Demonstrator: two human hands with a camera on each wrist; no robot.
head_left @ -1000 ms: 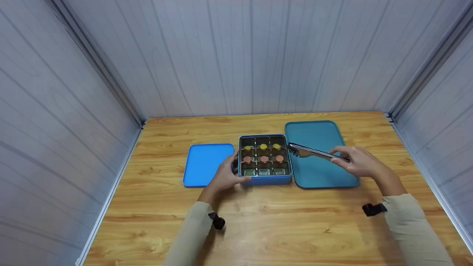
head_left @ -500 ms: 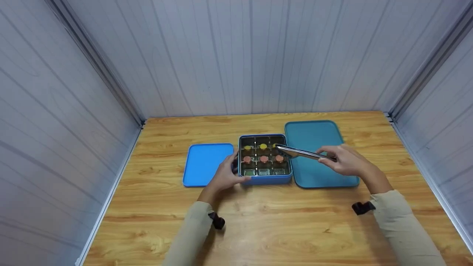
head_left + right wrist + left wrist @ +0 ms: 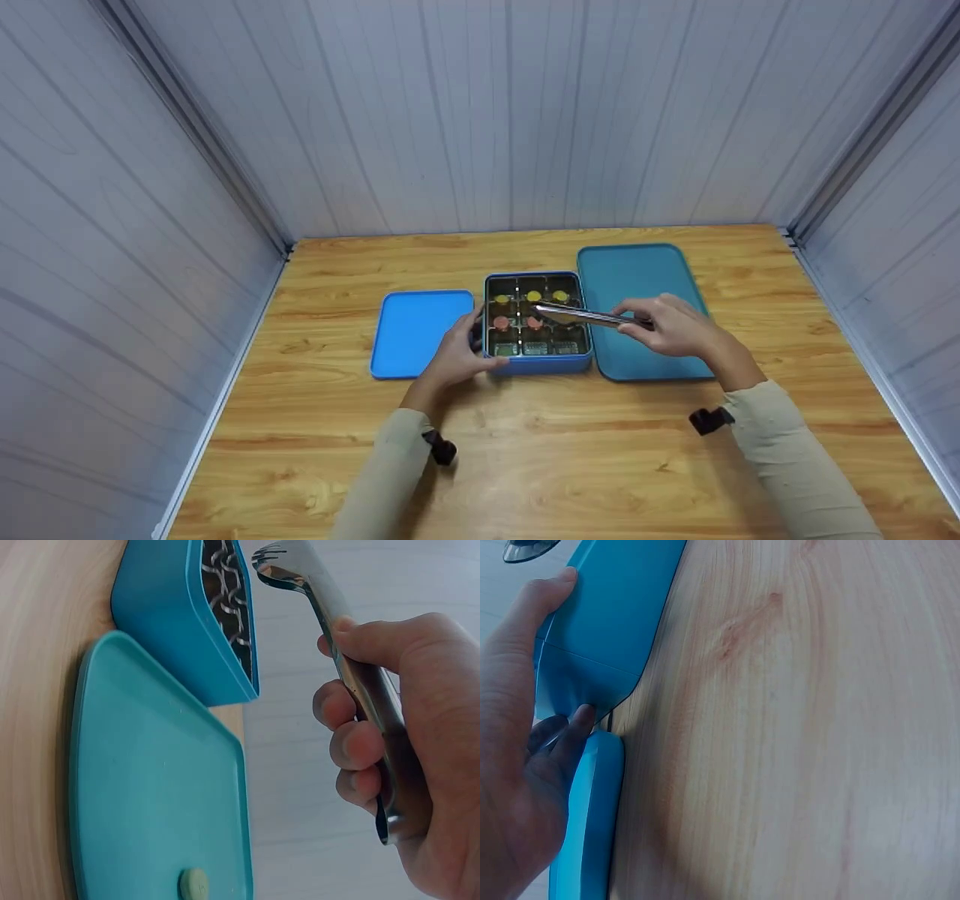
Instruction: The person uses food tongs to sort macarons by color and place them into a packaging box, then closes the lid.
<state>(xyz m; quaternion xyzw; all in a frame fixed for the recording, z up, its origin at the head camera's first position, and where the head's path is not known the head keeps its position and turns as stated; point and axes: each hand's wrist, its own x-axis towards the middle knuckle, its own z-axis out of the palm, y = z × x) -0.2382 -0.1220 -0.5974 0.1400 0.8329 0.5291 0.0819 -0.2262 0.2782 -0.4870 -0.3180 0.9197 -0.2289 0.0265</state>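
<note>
My right hand (image 3: 667,326) grips a pair of metal tongs (image 3: 375,735), its thumb along one arm and its fingers curled round the other. The tongs' tips reach over the middle of a blue box (image 3: 547,365) with a divided insert. Yellow round pieces (image 3: 533,297) sit in the back row and pinkish-red round pieces (image 3: 501,323) in the middle row. The tongs hide the right end of that middle row. My left hand (image 3: 457,354) holds the box's front left corner, thumb on the front wall and fingers at the left side.
A teal tray (image 3: 637,270) stands close at the box's right, bearing a small pale green round piece (image 3: 195,883) that the right hand hides in the head view. Left of the box lies a flat blue lid (image 3: 420,330). Panelled walls (image 3: 510,120) enclose the wooden table (image 3: 570,450).
My right hand has moved left with the tongs, from over the tray's left edge to above the middle of the box. The left hand and the box have stayed put.
</note>
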